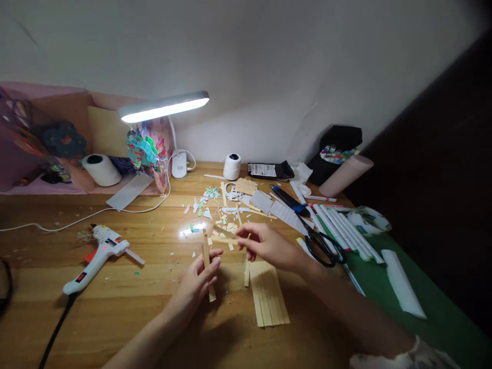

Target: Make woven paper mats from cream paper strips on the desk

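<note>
My left hand (202,277) is closed around a narrow wooden strip (206,256), holding it nearly upright above the table. Between thumb and fingertips, my right hand (265,243) pinches another pale wooden strip (225,239), which points left toward the first one. The two strips look close but apart. Below my right hand, a flat panel of strips laid side by side (269,297) rests on the table. One more narrow strip (247,271) stands out beside the panel's left edge, partly hidden at its top by my right hand.
A white glue gun (102,251) lies at left. Paper scraps (209,195) litter the table behind my hands. Black-handled scissors (323,243), a utility knife (288,199) and several markers (346,230) lie at right. A lit lamp (165,106) hangs over the back left.
</note>
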Demonstrator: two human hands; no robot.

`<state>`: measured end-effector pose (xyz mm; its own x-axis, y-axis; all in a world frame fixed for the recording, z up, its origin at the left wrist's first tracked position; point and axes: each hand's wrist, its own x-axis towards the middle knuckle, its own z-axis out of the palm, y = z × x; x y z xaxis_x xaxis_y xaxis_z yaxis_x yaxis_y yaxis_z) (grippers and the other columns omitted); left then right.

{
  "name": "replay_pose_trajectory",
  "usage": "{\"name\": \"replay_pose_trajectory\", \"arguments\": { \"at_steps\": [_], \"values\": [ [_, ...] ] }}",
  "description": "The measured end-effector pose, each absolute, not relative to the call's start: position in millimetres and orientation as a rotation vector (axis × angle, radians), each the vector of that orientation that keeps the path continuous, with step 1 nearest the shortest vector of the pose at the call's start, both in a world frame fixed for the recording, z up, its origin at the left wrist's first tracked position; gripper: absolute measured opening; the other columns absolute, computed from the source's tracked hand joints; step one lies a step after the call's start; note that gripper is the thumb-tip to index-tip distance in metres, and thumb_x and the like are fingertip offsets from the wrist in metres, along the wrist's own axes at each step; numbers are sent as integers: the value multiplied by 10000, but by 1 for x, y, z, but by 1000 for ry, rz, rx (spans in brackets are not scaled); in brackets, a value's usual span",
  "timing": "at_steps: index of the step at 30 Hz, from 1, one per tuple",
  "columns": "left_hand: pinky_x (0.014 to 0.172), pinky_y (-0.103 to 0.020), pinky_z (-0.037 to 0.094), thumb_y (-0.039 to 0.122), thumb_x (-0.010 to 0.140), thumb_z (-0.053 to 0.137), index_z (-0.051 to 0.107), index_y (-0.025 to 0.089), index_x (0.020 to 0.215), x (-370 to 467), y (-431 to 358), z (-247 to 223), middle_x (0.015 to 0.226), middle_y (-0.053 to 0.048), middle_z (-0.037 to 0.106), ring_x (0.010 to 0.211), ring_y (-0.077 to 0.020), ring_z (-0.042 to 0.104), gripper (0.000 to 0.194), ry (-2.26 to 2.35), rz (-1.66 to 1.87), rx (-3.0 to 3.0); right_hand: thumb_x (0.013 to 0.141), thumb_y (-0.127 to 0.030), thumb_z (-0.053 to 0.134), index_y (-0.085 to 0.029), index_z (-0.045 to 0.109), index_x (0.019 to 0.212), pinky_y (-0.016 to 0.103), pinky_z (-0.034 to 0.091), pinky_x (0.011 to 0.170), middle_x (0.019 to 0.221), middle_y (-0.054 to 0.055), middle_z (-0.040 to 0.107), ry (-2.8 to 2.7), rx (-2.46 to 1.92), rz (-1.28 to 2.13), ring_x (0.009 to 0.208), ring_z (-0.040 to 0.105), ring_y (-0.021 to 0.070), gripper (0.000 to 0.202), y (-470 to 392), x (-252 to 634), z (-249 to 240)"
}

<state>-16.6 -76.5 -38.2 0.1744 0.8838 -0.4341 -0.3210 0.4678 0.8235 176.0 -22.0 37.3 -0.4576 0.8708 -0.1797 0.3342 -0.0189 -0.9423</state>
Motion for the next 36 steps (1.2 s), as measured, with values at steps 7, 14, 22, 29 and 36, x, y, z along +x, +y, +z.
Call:
{"name": "replay_pose_trajectory", "arguments": {
  "at_steps": [7,14,22,29,36],
  "values": [
    [584,-265,436,510,757,633,614,185,859,-11,-79,-23,692,-12,571,594,-138,524,342,847,969,635,825,-288,548,-264,435,852,299,550,548,894,-7,653,-1743,-1162,1623,630,649,160,118,-63,134,21],
    [603,-177,437,478,667,733,485,173,621,-20,-67,-39,649,38,506,611,-83,486,396,895,1169,371,817,-256,586,-225,631,808,240,474,569,689,-25,683,-2262,-1333,1272,623,638,154,56,-33,158,33],
    [352,-118,254,473,617,778,386,165,564,-24,-68,-20,434,113,262,379,-22,180,502,781,943,302,796,-118,572,-119,657,895,333,415,842,993,144,632,-2253,-1884,379,951,575,241,131,47,226,1],
    [350,-102,172,409,663,764,385,158,592,-28,-67,-22,457,112,256,403,-20,110,460,738,906,301,797,-71,512,-115,633,833,318,410,841,940,138,629,-2447,-1856,215,951,556,239,133,52,228,-7],
    [342,-105,177,381,700,738,369,160,590,-28,-65,-22,467,105,248,392,-18,139,444,705,905,278,826,-150,579,-112,612,900,291,478,765,920,83,637,-2459,-1899,255,841,597,174,89,50,236,-6]
  ]
}}
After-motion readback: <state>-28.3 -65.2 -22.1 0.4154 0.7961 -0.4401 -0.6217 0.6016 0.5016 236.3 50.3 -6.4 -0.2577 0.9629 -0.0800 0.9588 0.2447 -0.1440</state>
